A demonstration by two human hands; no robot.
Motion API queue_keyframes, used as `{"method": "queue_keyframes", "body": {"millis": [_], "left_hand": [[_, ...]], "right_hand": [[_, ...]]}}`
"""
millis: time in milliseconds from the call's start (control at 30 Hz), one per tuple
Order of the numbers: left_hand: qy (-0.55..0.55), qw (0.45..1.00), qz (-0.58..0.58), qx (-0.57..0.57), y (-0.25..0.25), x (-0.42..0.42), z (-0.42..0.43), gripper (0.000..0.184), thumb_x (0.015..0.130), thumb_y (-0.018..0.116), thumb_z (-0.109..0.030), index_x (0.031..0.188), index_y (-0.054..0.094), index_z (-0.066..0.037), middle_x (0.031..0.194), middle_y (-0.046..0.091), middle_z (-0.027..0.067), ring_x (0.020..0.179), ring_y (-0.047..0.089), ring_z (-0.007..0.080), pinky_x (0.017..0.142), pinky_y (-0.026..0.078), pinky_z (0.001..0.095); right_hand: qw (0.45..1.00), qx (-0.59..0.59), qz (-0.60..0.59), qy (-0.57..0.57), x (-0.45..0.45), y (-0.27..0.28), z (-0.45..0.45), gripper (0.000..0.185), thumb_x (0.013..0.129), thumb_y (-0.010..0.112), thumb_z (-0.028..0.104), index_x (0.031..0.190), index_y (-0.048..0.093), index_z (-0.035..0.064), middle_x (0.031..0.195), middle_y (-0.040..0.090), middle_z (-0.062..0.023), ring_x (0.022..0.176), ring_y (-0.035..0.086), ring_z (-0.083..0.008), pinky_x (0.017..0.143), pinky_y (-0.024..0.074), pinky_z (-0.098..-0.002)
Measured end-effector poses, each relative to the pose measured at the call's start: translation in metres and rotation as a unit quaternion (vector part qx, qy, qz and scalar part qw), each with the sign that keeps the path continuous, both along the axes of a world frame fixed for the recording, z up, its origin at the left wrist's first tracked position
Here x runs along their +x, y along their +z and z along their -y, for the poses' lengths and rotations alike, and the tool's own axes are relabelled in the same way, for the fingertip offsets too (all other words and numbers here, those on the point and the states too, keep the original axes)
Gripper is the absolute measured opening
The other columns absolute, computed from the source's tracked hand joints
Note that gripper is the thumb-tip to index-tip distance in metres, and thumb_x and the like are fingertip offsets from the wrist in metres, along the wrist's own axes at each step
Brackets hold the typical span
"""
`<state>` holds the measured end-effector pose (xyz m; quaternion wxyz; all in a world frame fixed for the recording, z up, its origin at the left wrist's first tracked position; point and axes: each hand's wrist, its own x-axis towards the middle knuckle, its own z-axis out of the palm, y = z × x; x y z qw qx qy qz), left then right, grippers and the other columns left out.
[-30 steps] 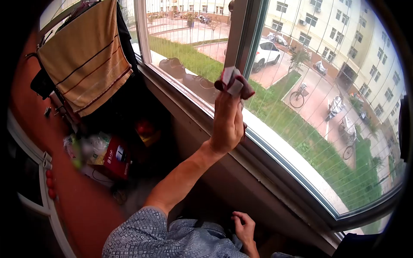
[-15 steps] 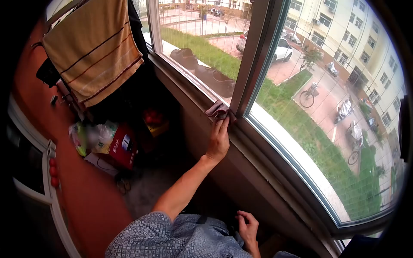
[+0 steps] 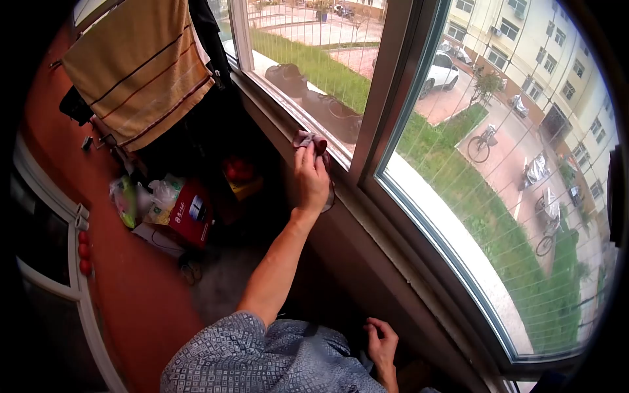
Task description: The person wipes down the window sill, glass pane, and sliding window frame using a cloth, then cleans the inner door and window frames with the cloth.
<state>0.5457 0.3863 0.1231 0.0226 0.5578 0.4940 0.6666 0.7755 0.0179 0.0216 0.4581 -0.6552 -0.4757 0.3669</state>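
Observation:
My left hand (image 3: 310,182) reaches forward to the window ledge, its fingers closed on a crumpled dark red and grey cloth (image 3: 309,139). The cloth touches the inner edge of the window frame (image 3: 357,171), left of the upright post, and part of it hangs beside my wrist. Low in the view, near my body, my right hand (image 3: 383,344) has loosely bent fingers, slightly apart, with nothing visible in them.
Dark shoes (image 3: 331,112) stand beyond the left pane. At the left, a striped tan towel (image 3: 141,69) hangs over a rack. Below are a red box (image 3: 190,213) with plastic bags and a yellow container (image 3: 247,188) with red things. Slippers (image 3: 190,271) lie on the floor.
My left hand has come down from the window post with the cloth, then moved left along the ledge. My right hand stays low, almost unmoved. The view has shifted slightly.

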Motion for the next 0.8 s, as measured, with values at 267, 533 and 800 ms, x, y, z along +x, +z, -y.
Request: {"method": "queue_keyframes", "body": {"millis": [267,533,800], "left_hand": [[-0.037,0.998,0.040,0.007,0.013,0.021,0.013,0.023,0.095,0.071,-0.013,0.114,0.069,0.000,0.112,0.066,0.0157,0.107,0.062,0.0338,0.095,0.050,0.0407],[0.053,0.995,0.079,-0.022,0.014,0.014,-0.017,0.027,0.091,0.078,-0.019,0.098,0.064,0.003,0.102,0.066,0.0195,0.097,0.065,0.0352,0.088,0.052,0.0436],[0.120,0.988,0.096,-0.007,-0.002,-0.029,-0.103,0.028,0.087,0.075,-0.013,0.099,0.060,0.007,0.104,0.066,0.0237,0.096,0.066,0.0364,0.089,0.053,0.0424]], "right_hand": [[0.999,-0.041,-0.014,0.018,0.007,0.009,-0.007,0.017,0.099,0.063,0.001,0.112,0.073,-0.0043,0.105,0.074,-0.0125,0.094,0.072,-0.0178,0.084,0.0566,-0.0293],[0.968,0.206,0.012,0.140,-0.034,0.114,-0.106,0.025,0.087,0.069,-0.015,0.110,0.072,-0.0051,0.112,0.073,-0.0183,0.097,0.074,-0.0234,0.085,0.0584,-0.0306],[0.927,0.348,0.117,0.080,-0.087,0.165,-0.242,0.042,0.085,0.070,-0.010,0.126,0.066,-0.0010,0.115,0.070,-0.0206,0.098,0.072,-0.0339,0.084,0.0579,-0.0380]]}}
